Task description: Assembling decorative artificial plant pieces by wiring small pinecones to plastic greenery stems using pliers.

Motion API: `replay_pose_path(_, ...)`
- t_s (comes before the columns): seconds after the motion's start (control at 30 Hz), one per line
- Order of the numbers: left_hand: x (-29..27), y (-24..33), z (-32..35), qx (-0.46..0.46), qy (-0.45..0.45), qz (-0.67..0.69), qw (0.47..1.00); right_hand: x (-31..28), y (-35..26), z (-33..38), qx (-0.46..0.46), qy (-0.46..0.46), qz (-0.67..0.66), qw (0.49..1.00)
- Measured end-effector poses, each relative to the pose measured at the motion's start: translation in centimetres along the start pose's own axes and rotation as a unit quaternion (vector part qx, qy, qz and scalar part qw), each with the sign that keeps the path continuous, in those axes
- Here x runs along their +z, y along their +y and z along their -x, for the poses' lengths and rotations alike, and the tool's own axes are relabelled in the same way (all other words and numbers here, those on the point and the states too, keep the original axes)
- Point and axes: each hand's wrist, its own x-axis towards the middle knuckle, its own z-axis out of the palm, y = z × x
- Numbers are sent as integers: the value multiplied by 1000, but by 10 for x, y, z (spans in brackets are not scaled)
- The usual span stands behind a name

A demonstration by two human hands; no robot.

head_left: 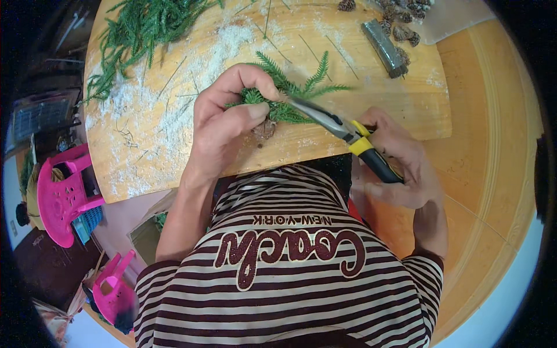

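My left hand (pixel 229 110) pinches a bunch of green artificial pine sprigs (pixel 316 83) over the table's near edge. A brown pine cone (pixel 264 129) hangs just under its thumb, partly hidden by the fingers. My right hand (pixel 400 159) is wrapped round the black and yellow handles of long-nose pliers (pixel 328 119). Their metal jaws reach into the sprigs beside my left fingertips; what lies between the jaws is too small to make out.
The wooden table (pixel 203 162) is dusted with white flakes and scattered thin wires. A heap of green sprigs (pixel 151 29) lies far left. A bundle of dark wires (pixel 384 49) and several pine cones (pixel 401 32) lie far right. Pink chairs (pixel 65 197) stand at the left.
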Motion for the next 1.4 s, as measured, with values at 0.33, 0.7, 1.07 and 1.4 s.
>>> replay_pose_path(0.33,0,-1,-1,-44,-30,91,994,2,-2,-3,2,-13,83,996)
replay_pose_path(0.7,0,-6,-3,-66,-18,98,993,-10,-8,-3,8,-32,167,985)
replay_pose_path(1.07,1,-9,-6,-163,-29,102,981,-14,-8,-9,-32,-49,222,973)
replay_pose_path(1.4,-1,-12,-9,-167,-32,146,975,-16,-8,-3,-15,-36,218,975)
